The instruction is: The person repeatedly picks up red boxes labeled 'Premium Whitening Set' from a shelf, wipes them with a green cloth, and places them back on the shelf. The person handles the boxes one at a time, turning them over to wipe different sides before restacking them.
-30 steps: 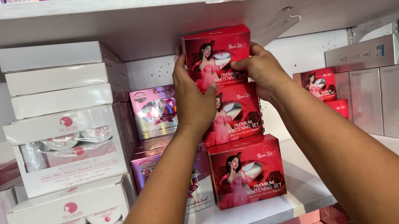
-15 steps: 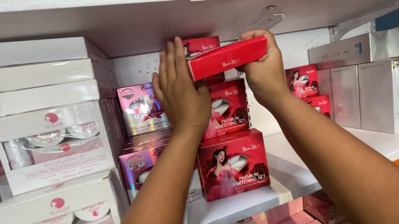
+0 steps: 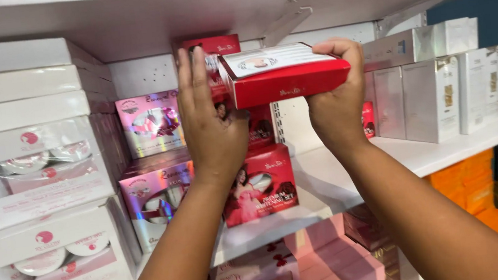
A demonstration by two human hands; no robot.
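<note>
My right hand [image 3: 336, 95] grips a red cosmetic set box [image 3: 282, 73], tipped flat so its pale back panel faces up, just under the upper shelf. My left hand [image 3: 209, 122] is flat and open, fingers up, pressed against the stack of matching red boxes [image 3: 261, 133] behind it. Another red box [image 3: 260, 182] with a picture of a woman in a pink dress stands at the bottom of that stack on the white shelf [image 3: 355, 193]. One more red box [image 3: 216, 43] shows at the top of the stack, behind my fingers.
White boxed sets [image 3: 28, 177] are stacked at the left, with flat white boxes [image 3: 11, 86] above. Pink holographic boxes [image 3: 147, 123] stand beside the red stack. White and silver cartons [image 3: 438, 96] fill the right. Pink boxes [image 3: 319, 263] sit on the lower shelf; orange boxes [image 3: 467, 187] lie further right.
My right hand pulled the top red box off the stack and tipped it flat. My left hand let go of it and flattened against the stack. The view shifted right.
</note>
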